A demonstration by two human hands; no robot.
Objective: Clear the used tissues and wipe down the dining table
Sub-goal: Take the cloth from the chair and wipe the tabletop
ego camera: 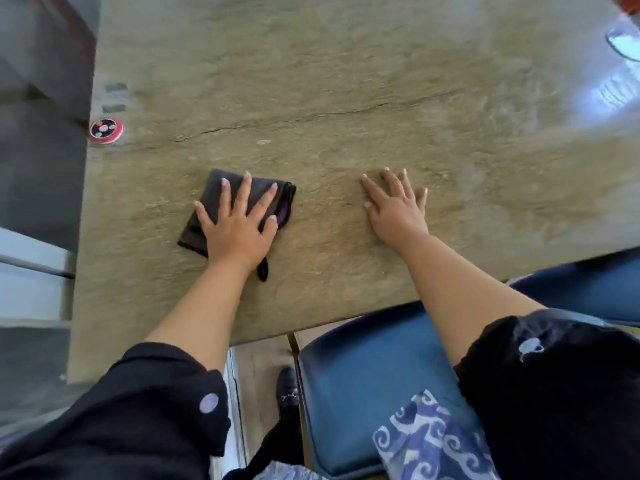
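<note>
Two hands lie flat on a big stone-look surface [346, 81]. The left hand [239, 220] presses down on a dark folded cloth [214, 192]. Its fingers [244, 188] are spread wide, so the grip is open and only pushes on the cloth, not wrapped around it. The cloth sits near the left part of the surface, close to the person. A small dark loop [263, 270] from the cloth sticks out just below the left wrist. A bit of purple shows at the right edge of the cloth.

The right hand [396, 209] rests palm down on the bare surface, apart from the cloth. Its fingers are spread too, and its grip is open and holds nothing.

A small round red and black button [105, 130] sits near the left edge of the surface, well away from the cloth. At the far right corner a bit of a clear glass thing [625, 43] shows, but it is cut off by the edge.

Both arms come out of short black sleeves [166, 403]. A blue chair seat [374, 375] is tucked just under the near edge of the surface. A blue and white patterned fabric [429, 441] lies over the chair. A black shoe [287, 386] stands on the floor beside the chair.
</note>
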